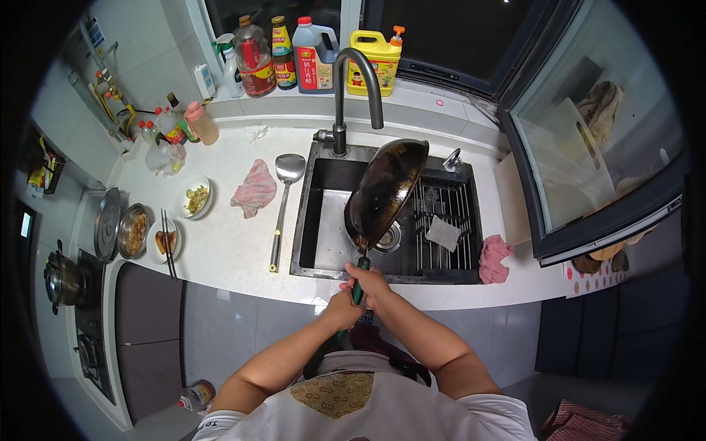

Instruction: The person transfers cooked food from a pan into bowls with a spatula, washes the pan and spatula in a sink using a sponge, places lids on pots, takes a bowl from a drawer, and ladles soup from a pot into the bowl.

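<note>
A dark wok point(387, 187) is tilted on its side above the sink point(318, 250), its blackened outside turned partly toward me. Both of my hands grip its green handle. My right hand point(370, 285) is closed round the handle nearer the pan, and my left hand point(343, 309) is wrapped round it closer to my body. Beneath the wok, the sink's drain point(390, 237) partly shows, and the dark faucet point(359, 88) curves over from behind. Left of the sink, a spatula point(282, 209) with a steel head lies on the counter.
A pink cloth point(254, 189) lies left of the spatula, another cloth point(495, 259) at the sink's right corner. A rack point(434, 253) holds a whitish pad point(443, 233). Food bowls point(194, 197) and chopsticks point(168, 242) stand leftward. Bottles line the sill point(279, 104); an open window point(596, 147) juts in right.
</note>
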The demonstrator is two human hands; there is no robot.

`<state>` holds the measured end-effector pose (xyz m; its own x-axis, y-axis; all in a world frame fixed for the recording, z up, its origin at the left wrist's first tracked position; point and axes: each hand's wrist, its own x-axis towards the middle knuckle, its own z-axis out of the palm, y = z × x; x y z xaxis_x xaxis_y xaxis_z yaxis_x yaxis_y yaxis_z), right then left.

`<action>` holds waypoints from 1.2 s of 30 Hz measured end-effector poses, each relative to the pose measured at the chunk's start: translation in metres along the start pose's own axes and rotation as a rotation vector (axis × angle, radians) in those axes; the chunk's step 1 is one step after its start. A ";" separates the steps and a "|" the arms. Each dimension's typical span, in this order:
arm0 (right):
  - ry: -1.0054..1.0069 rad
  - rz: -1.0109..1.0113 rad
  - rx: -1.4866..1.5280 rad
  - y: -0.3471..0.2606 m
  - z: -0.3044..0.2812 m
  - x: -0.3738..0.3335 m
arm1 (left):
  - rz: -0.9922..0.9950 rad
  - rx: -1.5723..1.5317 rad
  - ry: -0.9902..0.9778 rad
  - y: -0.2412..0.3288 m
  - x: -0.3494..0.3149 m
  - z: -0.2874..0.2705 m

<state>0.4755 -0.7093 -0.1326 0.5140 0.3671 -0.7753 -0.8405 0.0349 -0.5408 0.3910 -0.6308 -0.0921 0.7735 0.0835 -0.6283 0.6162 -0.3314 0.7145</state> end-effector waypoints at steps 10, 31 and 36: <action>0.154 -0.346 -0.447 -0.054 -0.056 0.013 | 0.000 -0.071 -0.019 -0.008 0.009 -0.002; 0.159 -0.522 -0.278 -0.075 -0.092 0.046 | -0.038 -0.036 0.014 -0.032 0.023 -0.002; 0.205 -0.416 -0.240 -0.077 -0.078 0.026 | -0.039 0.034 0.038 -0.024 0.019 -0.003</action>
<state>0.5668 -0.7755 -0.1365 0.8395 0.1772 -0.5137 -0.5072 -0.0840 -0.8577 0.3911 -0.6188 -0.1200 0.7544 0.1321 -0.6429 0.6410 -0.3590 0.6784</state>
